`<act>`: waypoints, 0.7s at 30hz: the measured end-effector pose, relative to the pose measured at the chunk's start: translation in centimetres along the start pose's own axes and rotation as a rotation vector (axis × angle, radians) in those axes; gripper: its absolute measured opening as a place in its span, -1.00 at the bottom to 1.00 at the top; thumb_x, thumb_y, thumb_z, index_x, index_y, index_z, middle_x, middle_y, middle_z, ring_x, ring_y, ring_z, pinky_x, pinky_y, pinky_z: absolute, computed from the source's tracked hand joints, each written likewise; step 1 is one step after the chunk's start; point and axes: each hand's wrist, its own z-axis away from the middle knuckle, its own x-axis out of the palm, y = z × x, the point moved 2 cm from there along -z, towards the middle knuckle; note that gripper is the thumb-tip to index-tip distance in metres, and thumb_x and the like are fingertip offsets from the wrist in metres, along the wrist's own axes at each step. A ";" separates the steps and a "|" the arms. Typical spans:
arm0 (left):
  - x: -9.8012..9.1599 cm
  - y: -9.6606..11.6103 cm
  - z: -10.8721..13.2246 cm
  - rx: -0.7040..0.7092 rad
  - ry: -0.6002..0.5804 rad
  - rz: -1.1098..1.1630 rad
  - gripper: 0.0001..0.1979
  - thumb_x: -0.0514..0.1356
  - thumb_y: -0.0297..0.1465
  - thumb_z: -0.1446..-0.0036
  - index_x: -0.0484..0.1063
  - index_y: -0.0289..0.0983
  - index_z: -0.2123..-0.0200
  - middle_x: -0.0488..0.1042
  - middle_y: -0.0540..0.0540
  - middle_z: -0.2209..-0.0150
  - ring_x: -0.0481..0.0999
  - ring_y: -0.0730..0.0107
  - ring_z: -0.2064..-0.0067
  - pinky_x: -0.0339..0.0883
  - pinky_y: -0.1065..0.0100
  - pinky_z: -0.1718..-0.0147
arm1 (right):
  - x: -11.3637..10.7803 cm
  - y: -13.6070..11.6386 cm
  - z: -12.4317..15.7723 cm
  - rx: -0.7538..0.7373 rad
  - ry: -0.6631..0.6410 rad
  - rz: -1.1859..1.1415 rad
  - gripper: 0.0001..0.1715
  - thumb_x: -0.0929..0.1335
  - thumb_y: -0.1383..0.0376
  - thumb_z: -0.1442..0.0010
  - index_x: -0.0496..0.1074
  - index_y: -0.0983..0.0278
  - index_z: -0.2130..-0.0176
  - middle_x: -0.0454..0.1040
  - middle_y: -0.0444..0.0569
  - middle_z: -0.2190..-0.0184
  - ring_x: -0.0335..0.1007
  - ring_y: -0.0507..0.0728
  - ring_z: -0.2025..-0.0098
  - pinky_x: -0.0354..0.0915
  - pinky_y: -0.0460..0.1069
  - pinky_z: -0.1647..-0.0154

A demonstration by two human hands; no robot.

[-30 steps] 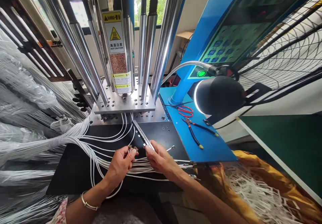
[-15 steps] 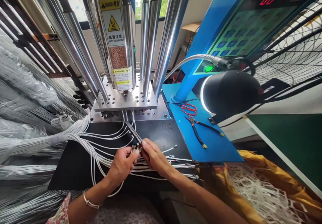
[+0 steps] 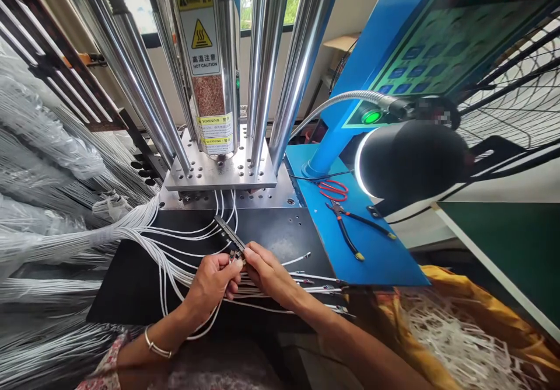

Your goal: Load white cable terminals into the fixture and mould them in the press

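On the black work plate [image 3: 131, 285] in front of a vertical moulding press, 2 bare hands meet at the near end of a narrow metal fixture bar [image 3: 228, 236]; the left hand [image 3: 213, 285], a bangle on its wrist, pinches a small metal-tipped cable end [image 3: 233, 256] between thumb and fingers, right at the bar's end; the right hand [image 3: 268, 273] is closed on the bar's near end from the other side, fingertips touching the same spot, which appears to steady the bar while the cable end sits against it. The bar slants away toward the press's steel platen [image 3: 221, 171], where several white cables [image 3: 184, 232] loop out from beneath; a thick bundle of the same cables sweeps in from the left, and finished ends lie fanned under the right wrist, within easy reach. A hot-caution label [image 3: 200, 39] hangs on the column above. On the blue side table [image 3: 376, 261] lie red scissors [image 3: 333, 190] and side cutters [image 3: 350, 226], well apart from the hands; a black gooseneck lamp [image 3: 411, 159] leans over them. At lower right, an orange-yellow sack [image 3: 494, 314] holds a tangle of white plastic sprue scrap [image 3: 441, 331]; clear bags of cable [image 3: 48, 139] are stacked at left.
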 end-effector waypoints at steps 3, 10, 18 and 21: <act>-0.9 0.6 0.3 0.012 0.045 -0.014 -0.61 0.26 -0.07 -0.08 0.46 -0.34 0.39 0.38 -0.01 0.50 0.39 0.47 0.51 0.32 0.47 0.59 | 0.0 -0.1 0.2 0.086 -0.006 -0.172 -0.61 0.17 0.01 -0.33 0.11 0.20 0.42 0.03 -0.29 0.66 -0.13 -0.04 0.65 -0.13 -0.09 0.63; -0.7 0.5 0.3 0.044 -0.033 -0.095 -0.59 0.23 -0.07 -0.11 0.48 -0.35 0.37 0.39 -0.02 0.49 0.39 0.48 0.49 0.29 0.51 0.61 | 0.2 0.0 0.3 0.065 0.007 -0.179 -0.60 0.20 0.02 -0.31 0.11 0.21 0.44 0.06 -0.27 0.64 -0.13 -0.05 0.64 -0.14 -0.08 0.62; -0.2 0.8 0.2 -0.049 -0.028 -0.083 -0.58 0.24 -0.06 -0.08 0.48 -0.36 0.36 0.43 -0.05 0.47 0.38 0.52 0.53 0.27 0.52 0.60 | -0.1 0.6 0.2 0.007 -0.005 -0.121 -0.60 0.18 0.05 -0.33 0.12 0.22 0.44 0.09 -0.25 0.61 -0.06 -0.03 0.59 -0.06 -0.09 0.58; -0.2 1.0 0.4 -0.055 -0.019 -0.066 -0.59 0.25 -0.06 -0.07 0.44 -0.35 0.40 0.42 -0.03 0.49 0.36 0.52 0.53 0.26 0.52 0.59 | -0.1 0.2 0.4 0.005 -0.015 -0.104 -0.60 0.18 0.06 -0.33 0.12 0.22 0.46 0.08 -0.26 0.63 -0.07 -0.04 0.60 -0.07 -0.09 0.58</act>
